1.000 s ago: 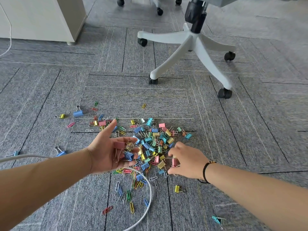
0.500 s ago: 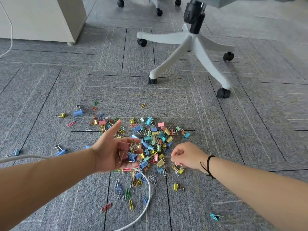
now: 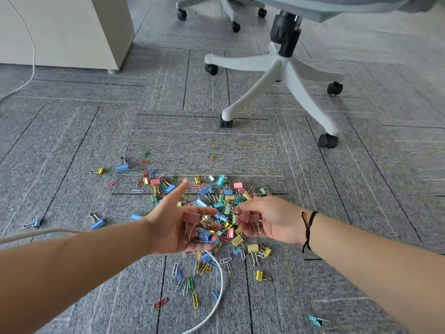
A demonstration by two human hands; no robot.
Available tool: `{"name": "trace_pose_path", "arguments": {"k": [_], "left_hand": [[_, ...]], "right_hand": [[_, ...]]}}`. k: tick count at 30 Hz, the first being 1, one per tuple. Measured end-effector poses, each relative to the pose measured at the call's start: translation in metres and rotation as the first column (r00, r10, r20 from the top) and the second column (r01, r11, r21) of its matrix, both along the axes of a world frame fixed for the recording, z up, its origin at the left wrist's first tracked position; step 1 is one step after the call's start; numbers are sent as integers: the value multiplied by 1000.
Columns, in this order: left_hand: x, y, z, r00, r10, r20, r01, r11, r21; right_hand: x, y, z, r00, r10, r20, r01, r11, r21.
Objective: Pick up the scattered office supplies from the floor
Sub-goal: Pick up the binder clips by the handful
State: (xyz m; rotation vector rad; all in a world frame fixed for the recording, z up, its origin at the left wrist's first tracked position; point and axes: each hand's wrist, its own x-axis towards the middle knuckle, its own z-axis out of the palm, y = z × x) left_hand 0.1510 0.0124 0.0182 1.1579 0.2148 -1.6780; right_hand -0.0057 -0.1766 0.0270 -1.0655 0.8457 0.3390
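Note:
A pile of coloured binder clips and paper clips lies scattered on the grey carpet. My left hand is held palm up above the pile, cupping several clips: a pink binder clip, a blue one and some gold ones. My right hand hovers just right of it, its fingers pinching a pink binder clip close to the left palm. Stray clips lie further left, such as a blue binder clip and a yellow one.
A white office chair base on black casters stands behind the pile. A beige cabinet sits at the far left. A white cable curves over the carpet under my left arm. A teal clip lies at the lower right.
My right hand has lifted off the pile with a pink binder clip and moved up and left toward my left palm. The left hand has stayed cupped with its clips.

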Motion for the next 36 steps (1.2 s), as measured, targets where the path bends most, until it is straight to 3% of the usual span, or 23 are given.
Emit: {"name": "trace_pose_path", "arguments": {"k": [6,11,16,21,25,30,33,36], "left_hand": [[0,0,-1,1000,-17,-17,17,1000,-7],[-2,2,4,999,-40,-36,37,998,-59],[-3,12,3,997,-76,-15,75,997,-28],[1,18,-3,994,-103,-29,102,995,-21],[9,17,-9,994,-104,16,105,994,-19],[13,10,-8,998,-26,56,27,1000,-8],[13,4,-6,997,38,60,-37,999,-20],[14,2,-6,991,110,80,-109,994,-6]], "right_hand": [[34,35,54,980,49,193,-53,999,14],[41,62,71,957,159,243,-170,985,24],[36,46,70,963,47,267,-23,996,-92],[15,-4,25,969,-230,93,246,934,-257],[-16,-22,-12,955,-265,-135,204,915,-349],[-22,-20,-27,970,-189,-154,117,914,-389],[-13,-23,-31,983,-90,-160,-16,826,-563],[-4,-29,-31,960,94,-262,-266,589,-763]]}}
